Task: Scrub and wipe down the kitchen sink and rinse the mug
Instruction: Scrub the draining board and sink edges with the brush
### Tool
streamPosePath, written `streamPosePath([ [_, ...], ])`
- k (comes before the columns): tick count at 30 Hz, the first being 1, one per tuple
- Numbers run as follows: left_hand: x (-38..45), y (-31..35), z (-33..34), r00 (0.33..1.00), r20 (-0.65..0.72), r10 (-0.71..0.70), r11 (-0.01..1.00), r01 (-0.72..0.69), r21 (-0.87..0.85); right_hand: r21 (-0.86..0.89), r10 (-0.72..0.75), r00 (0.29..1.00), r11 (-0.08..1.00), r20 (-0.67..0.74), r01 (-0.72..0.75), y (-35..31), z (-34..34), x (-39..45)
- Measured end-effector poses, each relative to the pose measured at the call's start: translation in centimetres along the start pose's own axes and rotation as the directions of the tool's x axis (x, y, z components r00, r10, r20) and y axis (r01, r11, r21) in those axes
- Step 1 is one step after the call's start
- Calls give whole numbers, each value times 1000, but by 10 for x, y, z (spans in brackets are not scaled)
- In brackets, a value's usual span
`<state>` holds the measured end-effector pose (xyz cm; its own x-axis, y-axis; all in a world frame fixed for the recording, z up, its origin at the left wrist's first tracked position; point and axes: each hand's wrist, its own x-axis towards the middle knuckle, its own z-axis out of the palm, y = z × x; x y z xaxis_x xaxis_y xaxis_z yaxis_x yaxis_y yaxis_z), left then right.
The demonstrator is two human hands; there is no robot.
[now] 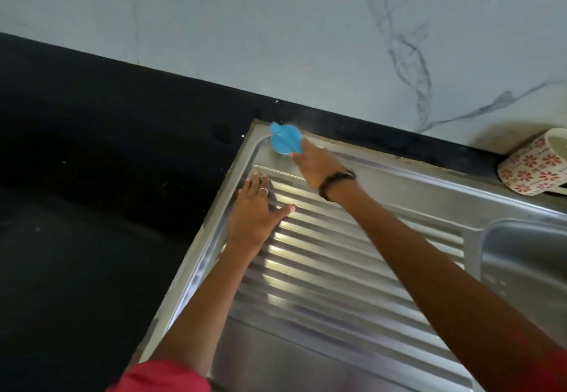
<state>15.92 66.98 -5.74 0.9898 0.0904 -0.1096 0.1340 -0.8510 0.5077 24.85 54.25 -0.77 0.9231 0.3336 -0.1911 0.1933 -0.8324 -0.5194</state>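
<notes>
Head view: the steel sink (399, 195) sat set into a black table (92, 146), its ribbed drainboard filling the middle of the frame and its bowl (527, 269) cut off at the right edge. The right hand (319, 167) reached to the drainboard's far left corner and gripped a blue cloth (285, 138), pressing it against the raised rim there, just short of the table strip below the marble-patterned wall (276, 23). A dark band sat on that wrist. The left hand (257, 207) lay flat on the ribs near the left rim, fingers straight and spread, holding nothing, a ring on one finger. The mug (534, 164), white with a red flower pattern, lay tipped on its side at the sink's back right corner, against the wall and well apart from both hands. Open table lay left of the sink. No readable writing or brand showed. Red sleeves showed at the bottom edge.
</notes>
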Motion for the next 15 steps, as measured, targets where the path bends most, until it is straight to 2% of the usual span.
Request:
streamPosePath([
  [2,0,0,1,1000,-4,-7,1000,7,21,3,-7,1000,1000,17,7,-28,10,20],
  [4,1,-1,1,1000,8,-13,1000,13,5,54,10,999,998,32,-12,-27,10,17],
  [7,-2,-1,-1,1000,19,-2,999,2,-33,159,60,998,985,15,-62,14,-5,-14],
  [11,-3,-1,-3,999,27,23,999,-22,-44,247,206,978,950,-40,-190,74,-23,-57],
  [15,-1,-1,-3,999,20,27,1000,-27,-2,316,264,961,922,-83,-226,73,-20,-53],
])
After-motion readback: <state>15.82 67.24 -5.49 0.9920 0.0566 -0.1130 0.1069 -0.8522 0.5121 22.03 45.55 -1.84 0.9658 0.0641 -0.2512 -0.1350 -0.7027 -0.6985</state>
